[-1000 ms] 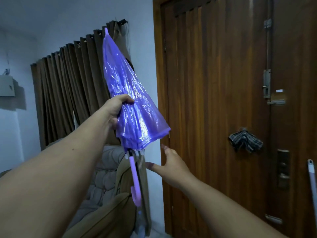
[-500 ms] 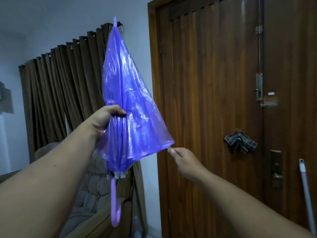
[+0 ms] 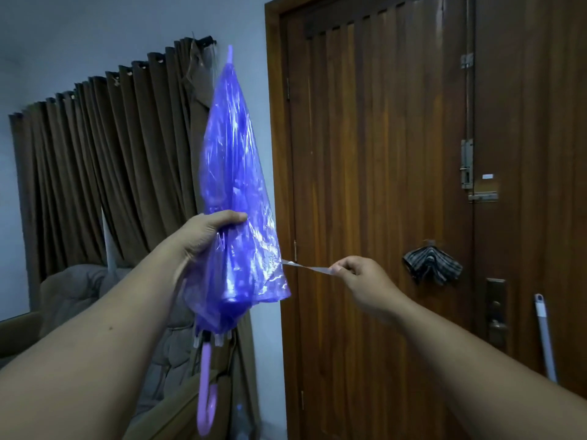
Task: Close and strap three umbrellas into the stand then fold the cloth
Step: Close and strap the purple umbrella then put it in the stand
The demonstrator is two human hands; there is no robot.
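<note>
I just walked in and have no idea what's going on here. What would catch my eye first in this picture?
First, the purple umbrella, folded and held upright mid-frame, tip up, with the left hand gripping its canopy. Next, the right hand pinches the strap and holds it out sideways from the canopy toward the wooden door. A striped cloth hangs on that door, right of the hands.
</note>
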